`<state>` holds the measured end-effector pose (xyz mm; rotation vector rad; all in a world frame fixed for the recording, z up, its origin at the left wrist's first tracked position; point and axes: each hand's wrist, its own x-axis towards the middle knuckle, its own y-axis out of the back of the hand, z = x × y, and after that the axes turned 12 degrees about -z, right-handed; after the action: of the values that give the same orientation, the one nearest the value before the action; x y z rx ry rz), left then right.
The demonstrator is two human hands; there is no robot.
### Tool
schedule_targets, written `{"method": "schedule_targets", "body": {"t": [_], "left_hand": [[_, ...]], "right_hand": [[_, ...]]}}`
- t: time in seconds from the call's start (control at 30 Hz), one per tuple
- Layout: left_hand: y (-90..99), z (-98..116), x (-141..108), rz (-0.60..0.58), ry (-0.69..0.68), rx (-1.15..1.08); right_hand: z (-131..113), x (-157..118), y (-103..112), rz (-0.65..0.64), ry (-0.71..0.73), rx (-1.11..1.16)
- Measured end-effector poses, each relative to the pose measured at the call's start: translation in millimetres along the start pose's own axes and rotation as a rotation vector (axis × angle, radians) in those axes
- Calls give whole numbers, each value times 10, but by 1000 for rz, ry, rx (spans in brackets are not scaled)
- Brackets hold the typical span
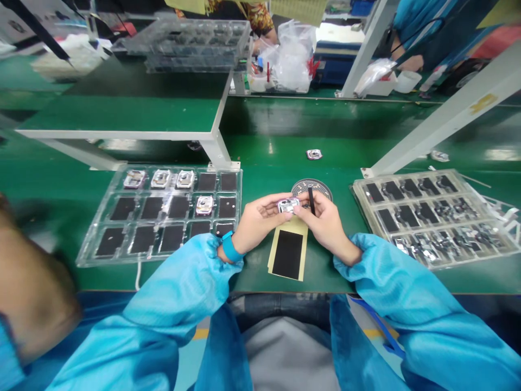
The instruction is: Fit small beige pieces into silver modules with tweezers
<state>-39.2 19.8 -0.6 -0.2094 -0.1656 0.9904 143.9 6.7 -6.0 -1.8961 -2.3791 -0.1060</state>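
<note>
Between both hands, above the green bench, is a small silver watch-like case with rounded corners point(288, 205). My left hand point(260, 216) pinches its left side with thumb and fingers. On its right side, the thumb of my right hand point(323, 220) presses the case. A thin black stick-like tool point(311, 201) also stands out from the right hand's fingers; its lower end is hidden. Just below the hands lies a yellow backing sheet point(281, 237) bearing a black rectangle point(288, 254). Behind the right hand, a round perforated dish point(312, 186) holds small pieces.
A clear compartment tray point(90, 251) at left holds black pads and several similar cases. Stacked trays point(362, 209) at right hold black pads and small metal parts. Another case point(314, 155) lies farther back. A raised shelf point(134, 108) and slanted posts stand behind; a person's arm point(36, 288) is at far left.
</note>
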Motion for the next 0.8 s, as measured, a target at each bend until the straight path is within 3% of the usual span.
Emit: {"method": "schedule_targets", "body": {"t": [0.43,0.67,0.8], "left_hand": [[-10,-42,-4,21,-14,-31],[-58,-5,-13,88,-36,31],[-26,-8,0,85,24,-49]], "right_hand": [[25,-7,-50,47,51,-46],[78,6,-97,18,20,-2],[73,4,-84,56,-23,-85]]}}
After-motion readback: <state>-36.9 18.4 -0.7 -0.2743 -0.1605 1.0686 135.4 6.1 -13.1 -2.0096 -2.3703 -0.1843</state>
